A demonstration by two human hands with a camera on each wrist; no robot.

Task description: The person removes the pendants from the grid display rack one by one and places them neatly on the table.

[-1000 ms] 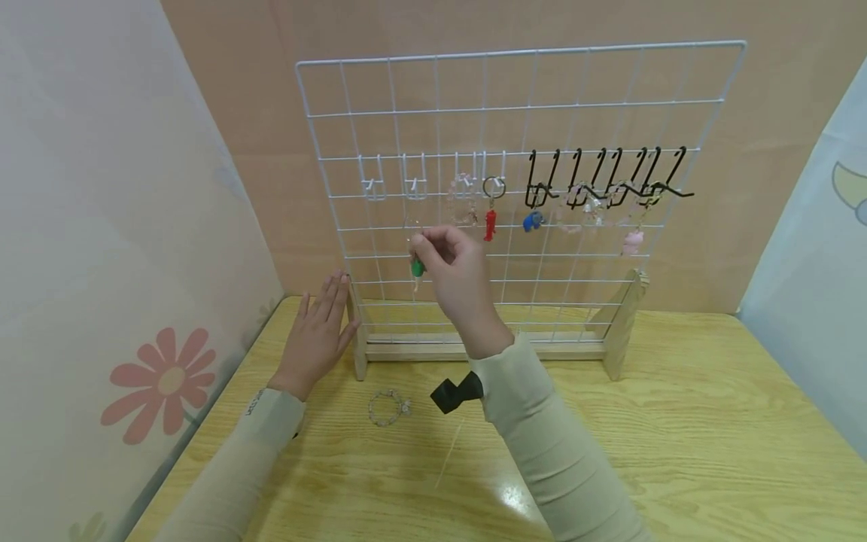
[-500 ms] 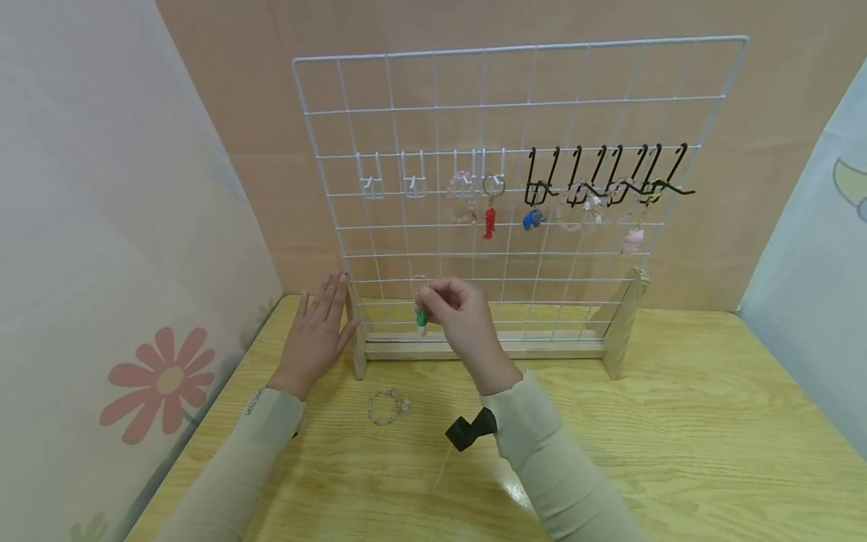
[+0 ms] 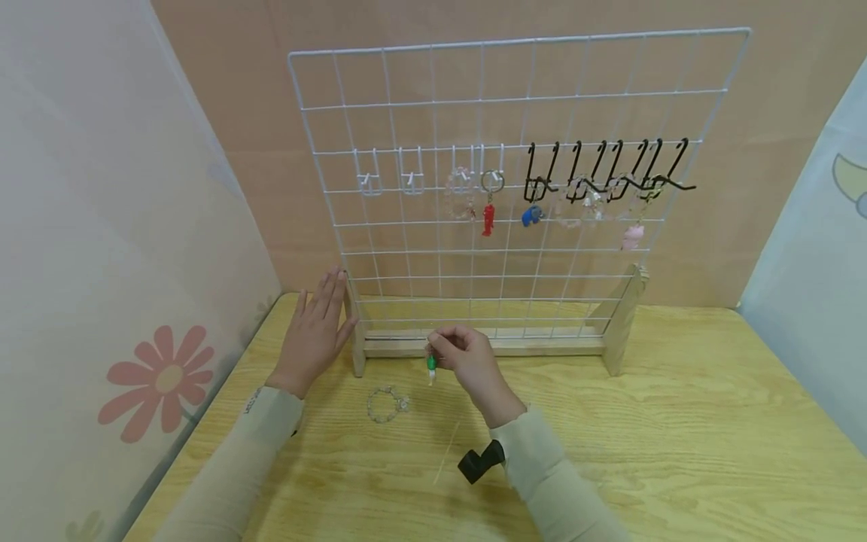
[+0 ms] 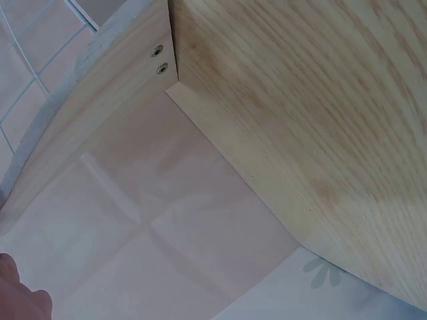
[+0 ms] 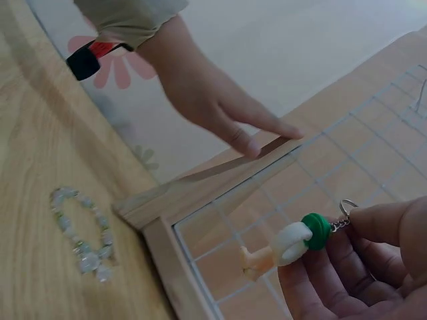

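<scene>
Between its thumb and fingers, my right hand (image 3: 474,369) pinches a keychain (image 5: 316,230) by its chain and ring. A small figure in green and white, with pale legs, dangles from it, low in front of the rack's wooden crossbar (image 3: 542,348). My left hand (image 3: 314,331) rests with straight fingers against the left wooden post (image 3: 354,331) of the white wire grid rack (image 3: 482,44). A beaded bracelet (image 3: 375,416) with a pale charm lies on the table, between the two hands. In the left wrist view only a bit of that hand's fingers (image 4: 23,300) shows.
White hooks (image 3: 411,182) line the rack's left half, black hooks (image 3: 536,188) the right. A red keychain (image 3: 488,220), a blue elephant keychain (image 3: 531,216), a pink keychain (image 3: 633,237) and pale bracelets hang there. A patterned wall (image 3: 169,226) stands left of the wooden table (image 3: 677,436).
My right hand has come down and slightly right with the keychain, from before the grid to near the table. The left hand has stayed on the post.
</scene>
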